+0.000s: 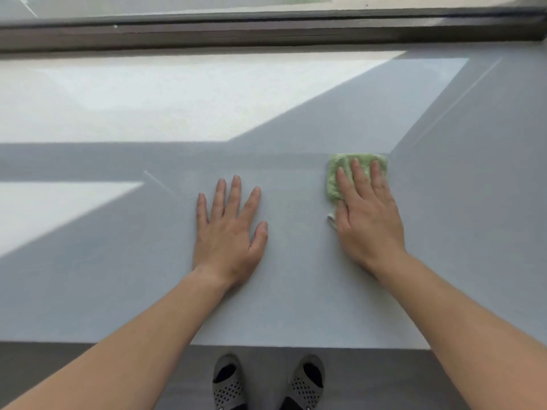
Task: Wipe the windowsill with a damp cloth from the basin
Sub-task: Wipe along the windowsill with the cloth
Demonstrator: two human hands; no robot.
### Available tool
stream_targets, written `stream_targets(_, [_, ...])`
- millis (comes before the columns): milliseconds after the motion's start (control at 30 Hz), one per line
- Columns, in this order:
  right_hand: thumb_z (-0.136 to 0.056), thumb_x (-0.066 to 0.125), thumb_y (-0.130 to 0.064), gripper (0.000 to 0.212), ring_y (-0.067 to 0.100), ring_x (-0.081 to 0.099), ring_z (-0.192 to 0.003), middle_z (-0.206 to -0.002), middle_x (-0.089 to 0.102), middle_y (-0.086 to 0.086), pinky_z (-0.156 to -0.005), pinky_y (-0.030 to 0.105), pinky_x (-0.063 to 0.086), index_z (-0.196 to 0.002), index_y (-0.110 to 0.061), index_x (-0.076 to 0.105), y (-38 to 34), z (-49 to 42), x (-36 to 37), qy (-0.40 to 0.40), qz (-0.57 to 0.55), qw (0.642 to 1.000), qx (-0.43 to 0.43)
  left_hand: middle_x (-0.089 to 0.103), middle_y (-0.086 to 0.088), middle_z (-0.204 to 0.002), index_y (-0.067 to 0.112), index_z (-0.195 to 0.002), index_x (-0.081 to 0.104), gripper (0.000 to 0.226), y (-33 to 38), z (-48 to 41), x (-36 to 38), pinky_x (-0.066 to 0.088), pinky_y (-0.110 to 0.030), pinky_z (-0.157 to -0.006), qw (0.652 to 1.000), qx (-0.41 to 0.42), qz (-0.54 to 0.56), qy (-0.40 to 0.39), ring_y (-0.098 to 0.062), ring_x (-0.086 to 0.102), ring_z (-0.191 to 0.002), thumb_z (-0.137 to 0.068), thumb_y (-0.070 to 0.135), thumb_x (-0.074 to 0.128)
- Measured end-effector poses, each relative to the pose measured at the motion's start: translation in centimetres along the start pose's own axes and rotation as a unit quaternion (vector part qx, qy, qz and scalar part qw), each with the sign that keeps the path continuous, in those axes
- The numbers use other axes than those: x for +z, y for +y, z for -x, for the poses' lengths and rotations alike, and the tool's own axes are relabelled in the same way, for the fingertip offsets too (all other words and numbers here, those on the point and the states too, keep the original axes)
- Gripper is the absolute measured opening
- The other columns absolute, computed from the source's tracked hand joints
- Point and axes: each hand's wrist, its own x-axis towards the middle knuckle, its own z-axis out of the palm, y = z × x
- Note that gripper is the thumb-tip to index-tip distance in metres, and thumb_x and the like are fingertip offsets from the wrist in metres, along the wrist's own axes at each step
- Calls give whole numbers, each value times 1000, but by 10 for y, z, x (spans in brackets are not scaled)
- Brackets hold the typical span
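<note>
A wide pale grey windowsill [124, 279] fills most of the view. A folded green cloth [340, 173] lies flat on it, right of centre. My right hand [368, 217] presses down on the cloth with fingers stretched over it; a small white tag of the cloth sticks out by the thumb. My left hand [229, 232] rests flat on the bare sill to the left of the cloth, fingers spread, holding nothing. No basin is in view.
A dark window frame [266, 31] runs along the far edge of the sill. Sunlit patches lie on the sill at upper left and left. The sill's near edge [118, 343] drops to a dark floor, where my two feet [266, 383] stand in slippers.
</note>
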Motion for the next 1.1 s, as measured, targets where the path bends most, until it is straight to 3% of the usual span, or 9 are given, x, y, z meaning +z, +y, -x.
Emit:
stream_targets(67, [-92, 24, -38, 66, 33, -2, -152, -165, 10, 5, -123, 46, 6, -156, -19, 22, -22, -10, 6, 24, 14, 1000, 10, -7, -2, -167, 33, -158, 8, 70, 0, -1, 0, -8, -53, -120, 1000, -2, -7, 2, -20, -16, -152, -92, 54, 13])
stream_targets(267, [-92, 26, -41, 66, 26, 0, -153, -165, 12, -1, -123, 41, 7, -155, -23, 24, -25, -1, 5, -58, 39, 968, -242, -3, -4, -167, 31, -158, 11, 68, 0, -1, 1, -4, -55, -120, 1000, -1, -13, 10, -22, -12, -153, -93, 53, 16])
stream_targets(433, [-91, 22, -42, 69, 29, -6, -152, -166, 4, 2, -123, 42, 4, -157, -22, 18, -6, -79, -10, -13, 9, 1000, -9, -3, -5, -167, 30, -158, 11, 67, 1, 0, 1, -4, -57, -120, 1000, 5, -2, 10, -25, -12, -153, -95, 52, 18])
stream_targets(500, [-92, 24, -40, 68, 32, -7, -152, -166, 4, 4, -123, 44, 2, -157, -20, 17, -27, -73, -3, 1, 20, 999, -27, 17, -10, -164, 27, -154, 29, 66, -1, -1, -2, 2, -61, -119, 1000, 10, 7, 26, -31, 8, -152, -92, 51, 29])
stream_targets(633, [-92, 22, -41, 66, 24, -5, -152, -166, 6, -4, -122, 38, 3, -156, -27, 19, -28, -51, -2, -64, 39, 970, -232, 55, -11, -128, 18, -126, 60, 51, -13, -37, -15, 13, -64, -116, 993, 32, 27, 111, -35, 50, -121, -84, 45, 46])
stream_targets(700, [-94, 24, -39, 63, 20, -5, -152, -165, 7, -8, -122, 36, 4, -156, -31, 19, -9, -79, -9, -66, 35, 969, -236, 47, -14, -144, 20, -134, 55, 57, -17, -75, -24, 7, -60, -119, 992, 37, 50, 113, -35, 39, -137, -85, 46, 41])
stream_targets(800, [-97, 29, -37, 61, 23, -6, -152, -166, 6, -5, -123, 38, 3, -156, -29, 19, 2, -127, -16, -18, 10, 997, -73, 8, -9, -166, 28, -154, 25, 67, -15, -128, -29, -8, -55, -120, 998, 11, 39, 56, -30, -1, -153, -91, 50, 30])
stream_targets(867, [-100, 32, -35, 60, 27, -9, -152, -166, 2, -2, -123, 39, 0, -157, -27, 15, -13, -143, -12, 11, 12, 1000, 8, 0, -8, -167, 29, -156, 15, 67, -14, -146, -22, -9, -57, -119, 999, -8, 16, 33, -30, -8, -152, -94, 52, 24])
stream_targets(1100, [-98, 29, -39, 60, 18, -8, -152, -165, 4, -9, -123, 35, 2, -156, -32, 17, -11, -166, -19, -50, 31, 981, -187, 3, -7, -167, 29, -155, 16, 70, -13, -147, -15, -4, -56, -120, 999, -15, -5, 48, -28, -5, -152, -90, 55, 16])
